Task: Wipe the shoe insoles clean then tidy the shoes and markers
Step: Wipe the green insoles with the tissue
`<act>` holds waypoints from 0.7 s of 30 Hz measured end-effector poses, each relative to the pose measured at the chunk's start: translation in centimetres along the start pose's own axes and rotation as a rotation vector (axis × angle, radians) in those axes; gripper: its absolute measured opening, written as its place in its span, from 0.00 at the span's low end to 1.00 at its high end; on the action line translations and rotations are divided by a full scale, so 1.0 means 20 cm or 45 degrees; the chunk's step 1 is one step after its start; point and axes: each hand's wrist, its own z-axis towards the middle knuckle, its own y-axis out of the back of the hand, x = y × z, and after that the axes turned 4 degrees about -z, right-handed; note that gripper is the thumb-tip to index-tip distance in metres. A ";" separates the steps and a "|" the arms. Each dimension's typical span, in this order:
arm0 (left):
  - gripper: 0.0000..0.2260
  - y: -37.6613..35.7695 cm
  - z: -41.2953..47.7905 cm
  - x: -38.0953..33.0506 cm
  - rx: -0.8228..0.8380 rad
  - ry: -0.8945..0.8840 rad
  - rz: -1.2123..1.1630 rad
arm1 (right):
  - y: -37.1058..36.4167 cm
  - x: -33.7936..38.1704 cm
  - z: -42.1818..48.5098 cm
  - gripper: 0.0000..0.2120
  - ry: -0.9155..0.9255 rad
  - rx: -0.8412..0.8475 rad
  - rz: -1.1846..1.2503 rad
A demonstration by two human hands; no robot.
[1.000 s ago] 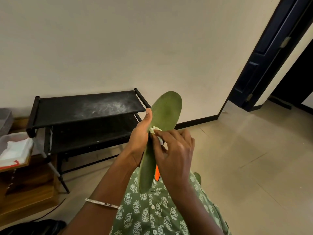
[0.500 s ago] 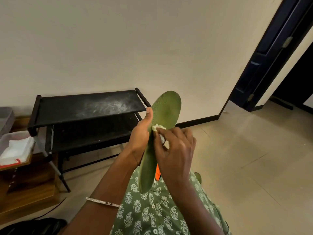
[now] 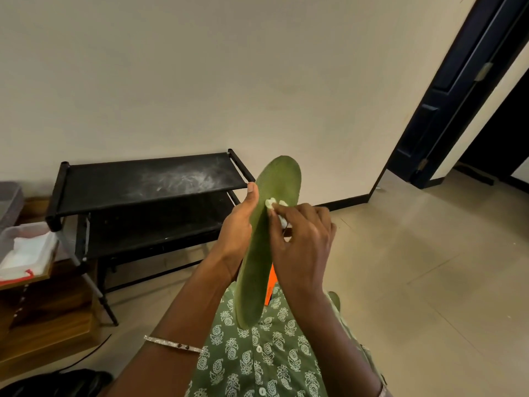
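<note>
A long green shoe insole (image 3: 266, 224) stands nearly upright in front of me, its toe end up. My left hand (image 3: 239, 224) grips its left edge from behind, thumb pointing up along the rim. My right hand (image 3: 300, 242) pinches a small white wad of tissue (image 3: 272, 202) and presses it on the insole's upper face. An orange strip (image 3: 270, 285) shows just behind the insole's lower part; what it belongs to is hidden. No shoes or markers are in sight.
A black two-tier shoe rack (image 3: 148, 181), dusty on top, stands against the wall to the left. A clear plastic box with white cloth (image 3: 25, 247) sits on a wooden stand at far left. A dark door (image 3: 458, 90) stands open at right over tiled floor.
My right hand has slid the tissue wad a little up the insole toward the toe end. The left hand holds the insole in the same place.
</note>
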 end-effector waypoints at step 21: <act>0.32 -0.01 0.01 0.02 0.009 0.052 0.009 | 0.04 -0.04 -0.11 0.07 0.085 0.006 0.039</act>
